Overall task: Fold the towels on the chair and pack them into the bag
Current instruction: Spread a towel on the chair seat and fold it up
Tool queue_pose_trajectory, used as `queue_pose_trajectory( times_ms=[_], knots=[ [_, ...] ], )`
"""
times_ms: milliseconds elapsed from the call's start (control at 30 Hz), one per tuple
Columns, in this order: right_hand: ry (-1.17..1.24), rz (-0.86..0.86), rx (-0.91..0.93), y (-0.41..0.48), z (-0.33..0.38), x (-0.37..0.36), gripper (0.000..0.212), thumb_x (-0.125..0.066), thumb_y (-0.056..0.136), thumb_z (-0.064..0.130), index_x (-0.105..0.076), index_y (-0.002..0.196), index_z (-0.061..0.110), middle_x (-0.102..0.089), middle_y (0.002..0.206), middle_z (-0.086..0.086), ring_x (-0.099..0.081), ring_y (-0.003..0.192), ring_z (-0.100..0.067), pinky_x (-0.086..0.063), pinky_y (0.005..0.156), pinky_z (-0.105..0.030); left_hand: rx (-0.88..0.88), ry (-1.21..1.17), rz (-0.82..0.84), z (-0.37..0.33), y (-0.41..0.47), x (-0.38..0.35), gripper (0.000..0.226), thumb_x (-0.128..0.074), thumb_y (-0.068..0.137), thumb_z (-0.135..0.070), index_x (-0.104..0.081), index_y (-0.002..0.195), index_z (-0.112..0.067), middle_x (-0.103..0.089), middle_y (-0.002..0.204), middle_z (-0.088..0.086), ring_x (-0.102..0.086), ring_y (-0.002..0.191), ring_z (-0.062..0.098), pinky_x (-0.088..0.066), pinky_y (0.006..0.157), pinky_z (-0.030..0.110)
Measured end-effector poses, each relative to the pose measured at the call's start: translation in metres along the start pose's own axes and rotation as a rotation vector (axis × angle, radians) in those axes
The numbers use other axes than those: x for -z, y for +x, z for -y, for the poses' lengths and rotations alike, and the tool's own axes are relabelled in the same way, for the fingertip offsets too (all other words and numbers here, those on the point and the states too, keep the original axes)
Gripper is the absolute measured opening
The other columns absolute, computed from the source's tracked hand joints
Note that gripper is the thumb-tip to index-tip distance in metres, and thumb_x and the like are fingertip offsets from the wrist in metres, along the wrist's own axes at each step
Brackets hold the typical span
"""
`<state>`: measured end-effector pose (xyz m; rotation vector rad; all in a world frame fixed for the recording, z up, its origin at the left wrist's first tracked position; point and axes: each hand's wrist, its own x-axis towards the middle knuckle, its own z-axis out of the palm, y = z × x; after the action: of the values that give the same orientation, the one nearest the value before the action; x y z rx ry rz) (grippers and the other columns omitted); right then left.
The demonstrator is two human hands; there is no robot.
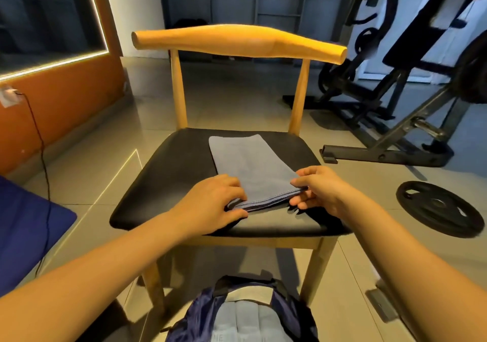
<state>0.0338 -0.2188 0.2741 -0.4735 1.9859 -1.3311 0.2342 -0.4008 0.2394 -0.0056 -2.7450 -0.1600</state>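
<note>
A grey-blue towel [247, 162] lies folded into a long strip on the black seat of a wooden chair [168, 167]. My left hand [213, 202] pinches the towel's near left corner between thumb and fingers. My right hand [316, 191] pinches the near right corner, thumb on top. The near edge is lifted slightly off the seat. Below the chair's front edge stands an open dark-blue bag [203, 312] with pale folded cloth [245, 318] inside.
A black weight plate [437, 207] lies on the tiled floor to the right, with a gym machine frame [390, 146] behind it. A blue cushion [23, 225] and a black cable [46, 173] are at the left by an orange wall.
</note>
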Motion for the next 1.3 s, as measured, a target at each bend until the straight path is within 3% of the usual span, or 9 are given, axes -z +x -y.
queue_pose_trajectory(
  times_ms=[167, 267, 333, 533, 667, 767, 967, 1100, 1300],
  knots=[
    [0.033, 0.014, 0.128, -0.018, -0.004, 0.005, 0.025, -0.062, 0.098, 0.004, -0.053, 0.119, 0.014, -0.068, 0.105, -0.022, -0.072, 0.067, -0.030, -0.058, 0.055, -0.033, -0.099, 0.198, -0.016, -0.005, -0.008, -0.001, 0.037, -0.039, 0.098, -0.037, -0.072, 0.102, -0.021, -0.067, 0.097, -0.003, -0.063, 0.085, 0.018, -0.054, 0.072, 0.037],
    [-0.033, 0.098, 0.205, -0.028, -0.006, 0.006, 0.008, -0.059, 0.101, 0.006, -0.062, 0.107, 0.009, -0.066, 0.095, -0.017, -0.072, 0.071, -0.031, -0.057, 0.056, -0.033, 0.075, 0.058, -0.099, -0.012, -0.013, 0.003, 0.022, -0.048, 0.096, -0.033, -0.067, 0.104, -0.023, -0.068, 0.093, -0.006, -0.062, 0.082, 0.016, -0.055, 0.073, 0.038],
    [-0.041, 0.152, 0.189, -0.033, -0.008, 0.008, 0.011, -0.057, 0.101, 0.006, -0.068, 0.103, 0.006, -0.070, 0.094, -0.017, -0.073, 0.076, -0.032, -0.058, 0.057, -0.033, 0.222, -0.096, -0.145, -0.014, -0.017, 0.004, 0.013, -0.056, 0.098, -0.029, -0.061, 0.111, -0.028, -0.068, 0.099, -0.009, -0.060, 0.087, 0.014, -0.053, 0.076, 0.036],
    [0.022, 0.365, 0.184, -0.043, -0.009, 0.020, 0.027, -0.061, 0.096, 0.000, -0.065, 0.122, 0.007, -0.074, 0.113, -0.018, -0.073, 0.094, -0.037, -0.063, 0.063, -0.033, 0.543, -0.454, -0.119, -0.009, -0.019, 0.004, 0.009, -0.062, 0.100, -0.027, -0.067, 0.107, -0.031, -0.069, 0.104, -0.011, -0.063, 0.098, 0.005, -0.053, 0.086, 0.030],
    [-0.112, 0.293, 0.257, -0.043, -0.012, 0.016, 0.027, -0.067, 0.093, 0.002, -0.065, 0.119, 0.008, -0.076, 0.105, -0.016, -0.073, 0.083, -0.035, -0.061, 0.059, -0.033, 0.671, -0.650, -0.130, -0.012, -0.017, 0.009, 0.006, -0.067, 0.097, -0.026, -0.073, 0.097, -0.026, -0.075, 0.089, 0.008, -0.069, 0.091, 0.035, -0.058, 0.082, 0.050],
    [-0.132, 0.260, 0.268, -0.041, -0.015, 0.015, 0.018, -0.069, 0.094, 0.008, -0.068, 0.113, 0.006, -0.076, 0.098, -0.019, -0.069, 0.065, -0.029, -0.058, 0.054, -0.031, 0.694, -0.694, -0.147, -0.014, -0.017, 0.007, 0.006, -0.066, 0.098, -0.027, -0.073, 0.097, -0.025, -0.075, 0.091, 0.014, -0.067, 0.095, 0.042, -0.057, 0.086, 0.051],
    [-0.235, 0.181, 0.218, -0.033, -0.018, 0.011, 0.015, -0.061, 0.101, 0.018, -0.068, 0.097, 0.006, -0.073, 0.076, -0.016, -0.060, 0.051, -0.020, -0.049, 0.047, -0.025, 0.718, -0.626, -0.171, -0.014, -0.012, 0.000, 0.010, -0.061, 0.101, -0.026, -0.071, 0.099, -0.025, -0.073, 0.091, -0.006, -0.067, 0.089, 0.010, -0.057, 0.090, 0.038],
    [-0.424, 0.046, 0.201, -0.026, -0.018, 0.002, 0.036, -0.061, 0.101, 0.030, -0.066, 0.074, 0.006, -0.060, 0.057, -0.007, -0.048, 0.044, -0.014, -0.041, 0.046, -0.024, 0.730, -0.454, -0.175, -0.015, -0.007, -0.006, 0.013, -0.055, 0.103, -0.027, -0.067, 0.098, -0.025, -0.069, 0.091, -0.009, -0.064, 0.087, 0.011, -0.056, 0.085, 0.039],
    [-0.624, -0.121, 0.212, -0.012, -0.016, -0.008, 0.035, -0.072, 0.091, 0.034, -0.064, 0.068, 0.009, -0.052, 0.062, -0.010, -0.052, 0.059, -0.021, -0.043, 0.058, -0.034, 0.718, -0.145, -0.162, -0.017, 0.000, -0.010, 0.009, -0.053, 0.100, -0.022, -0.058, 0.093, -0.026, -0.061, 0.076, -0.009, -0.059, 0.076, 0.017, -0.052, 0.083, 0.043]
  ],
)
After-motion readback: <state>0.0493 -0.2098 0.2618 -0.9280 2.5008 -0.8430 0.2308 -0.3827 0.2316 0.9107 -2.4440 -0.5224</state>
